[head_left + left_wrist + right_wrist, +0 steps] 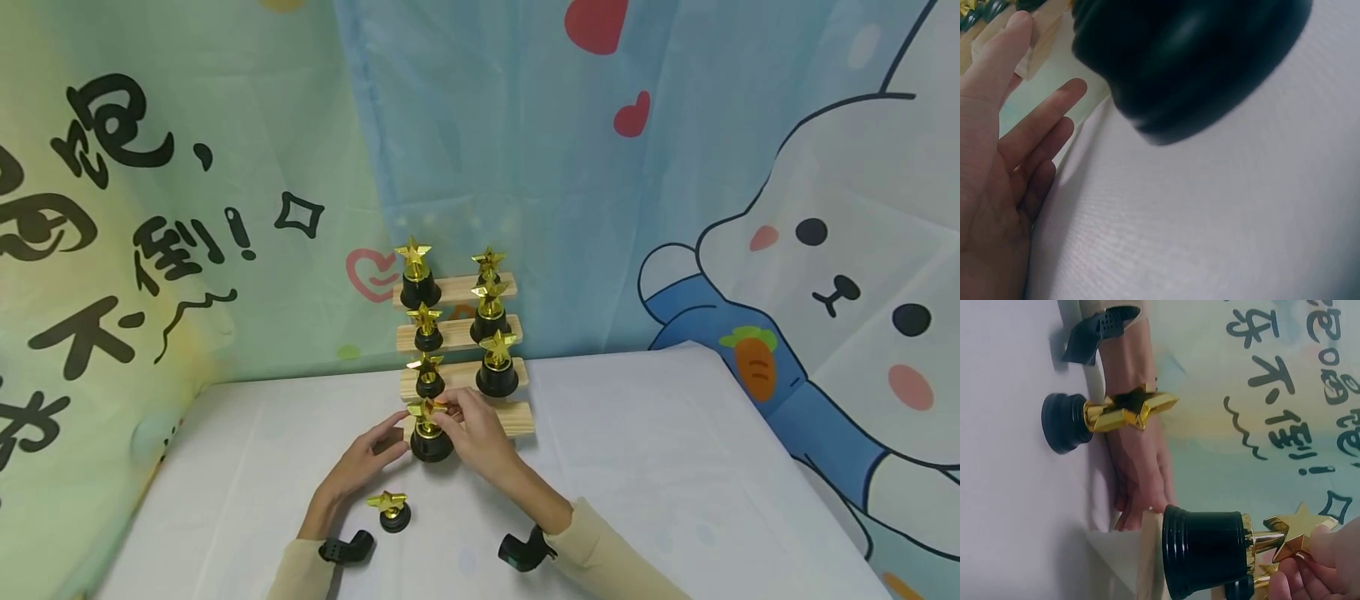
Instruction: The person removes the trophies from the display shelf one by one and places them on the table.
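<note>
My right hand (455, 417) pinches the gold star of a black-based star trophy (431, 443) that stands at the front of a stepped wooden shelf (517, 418). The right wrist view shows my fingertips (1319, 559) on that star (1297, 530), with the black base (1207, 551) below. My left hand (375, 454) lies open on the white table, its straight fingers (1135, 509) reaching the shelf's bottom plank just left of the trophy. A smaller star trophy (392, 510) stands on the table by my left wrist; its base (1191, 62) fills the left wrist view beside my palm (1004, 169).
Several more star trophies (497, 367) stand on the shelf's upper steps. A white cloth (675, 467) covers the table, and a cartoon-print curtain (825, 250) hangs behind and to both sides. A black strap sits on each wrist (525, 550).
</note>
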Motion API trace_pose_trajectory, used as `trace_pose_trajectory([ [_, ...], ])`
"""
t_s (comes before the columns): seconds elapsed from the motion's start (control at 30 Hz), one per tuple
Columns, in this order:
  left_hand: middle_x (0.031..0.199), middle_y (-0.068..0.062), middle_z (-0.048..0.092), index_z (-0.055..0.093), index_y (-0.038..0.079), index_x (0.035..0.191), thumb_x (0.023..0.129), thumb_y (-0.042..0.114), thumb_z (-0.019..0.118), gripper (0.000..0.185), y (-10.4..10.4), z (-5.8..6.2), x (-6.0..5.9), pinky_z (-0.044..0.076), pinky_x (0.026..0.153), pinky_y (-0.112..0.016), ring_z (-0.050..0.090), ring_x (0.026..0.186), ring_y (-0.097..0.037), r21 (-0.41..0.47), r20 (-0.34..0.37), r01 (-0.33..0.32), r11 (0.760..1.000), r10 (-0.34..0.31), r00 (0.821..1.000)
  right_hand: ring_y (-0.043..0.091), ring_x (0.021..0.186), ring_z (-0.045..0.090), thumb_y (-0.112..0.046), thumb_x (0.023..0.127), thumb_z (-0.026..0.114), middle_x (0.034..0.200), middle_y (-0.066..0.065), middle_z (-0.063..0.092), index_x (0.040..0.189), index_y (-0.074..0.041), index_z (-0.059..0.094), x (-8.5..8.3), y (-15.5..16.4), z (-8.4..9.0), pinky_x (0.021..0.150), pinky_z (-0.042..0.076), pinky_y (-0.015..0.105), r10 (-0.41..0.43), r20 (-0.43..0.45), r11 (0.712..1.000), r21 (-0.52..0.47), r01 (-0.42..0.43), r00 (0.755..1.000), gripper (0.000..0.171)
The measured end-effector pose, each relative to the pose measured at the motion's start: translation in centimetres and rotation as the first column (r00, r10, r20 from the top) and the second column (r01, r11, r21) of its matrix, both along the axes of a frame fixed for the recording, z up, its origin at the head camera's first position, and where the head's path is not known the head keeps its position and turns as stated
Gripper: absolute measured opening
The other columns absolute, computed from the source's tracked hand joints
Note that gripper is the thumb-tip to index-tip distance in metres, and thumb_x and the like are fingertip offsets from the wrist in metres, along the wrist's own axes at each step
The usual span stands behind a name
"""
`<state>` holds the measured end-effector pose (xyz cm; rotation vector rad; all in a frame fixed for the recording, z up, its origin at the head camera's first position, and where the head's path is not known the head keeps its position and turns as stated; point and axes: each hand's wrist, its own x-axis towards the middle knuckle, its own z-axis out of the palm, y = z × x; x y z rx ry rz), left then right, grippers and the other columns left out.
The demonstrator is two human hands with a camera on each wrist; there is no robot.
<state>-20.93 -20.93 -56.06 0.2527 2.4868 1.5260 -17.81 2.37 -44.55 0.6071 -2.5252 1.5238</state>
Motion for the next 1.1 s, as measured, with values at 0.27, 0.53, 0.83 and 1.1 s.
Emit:
trace_pose_trajectory([
  [0.27, 0.125, -0.006, 0.066, 0.043, 0.029, 0.146, 0.090, 0.043, 0.066, 0.063, 0.1, -0.2, 0.0, 0.043, 0.106, -0.049, 0.059, 0.122, -0.025, 0.007, 0.012, 0.005, 1.000, -0.005, 1.000, 0.013, 0.091, 0.056, -0.011, 0.093, 0.064, 0.104, 0.007, 0.061, 0.111, -0.005, 0.061, 1.6, 0.5, 0.9, 0.079, 0.052, 0.022, 0.026, 0.040, 1.000, 0.008, -0.027, 0.999, 0.019],
  [0.53, 0.123, -0.004, 0.067, 0.044, 0.036, 0.144, 0.090, 0.044, 0.066, 0.059, 0.0, -0.4, 0.0, 0.044, 0.105, -0.049, 0.060, 0.119, -0.022, -0.009, -0.002, 0.007, 1.000, -0.007, 1.000, 0.012, 0.091, 0.054, -0.013, 0.094, 0.062, 0.101, 0.004, 0.059, 0.114, -0.006, 0.060, 2.8, 1.2, 1.5, 0.080, 0.052, 0.021, 0.041, 0.091, 0.999, 0.026, -0.044, 0.995, 0.021],
  [0.83, 0.123, -0.002, 0.067, 0.043, 0.036, 0.145, 0.090, 0.045, 0.066, 0.060, 0.1, -0.1, 0.0, 0.040, 0.108, -0.050, 0.059, 0.121, -0.022, -0.004, -0.004, 0.010, 1.000, -0.010, 1.000, 0.013, 0.091, 0.055, -0.012, 0.094, 0.063, 0.102, 0.006, 0.060, 0.111, -0.005, 0.060, 3.6, 2.1, 1.2, 0.080, 0.051, 0.021, 0.066, 0.101, 0.998, -0.017, -0.064, 0.993, 0.019],
  [1.1, 0.123, -0.002, 0.067, 0.044, 0.036, 0.144, 0.090, 0.044, 0.066, 0.059, 0.1, -0.1, 0.0, 0.039, 0.109, -0.050, 0.059, 0.121, -0.021, -0.001, -0.003, 0.010, 1.000, -0.010, 1.000, 0.009, 0.089, 0.054, -0.011, 0.093, 0.063, 0.101, 0.003, 0.060, 0.111, -0.004, 0.060, 4.5, 2.4, 1.3, 0.079, 0.051, 0.020, 0.102, 0.109, 0.995, -0.021, -0.100, 0.989, 0.019],
])
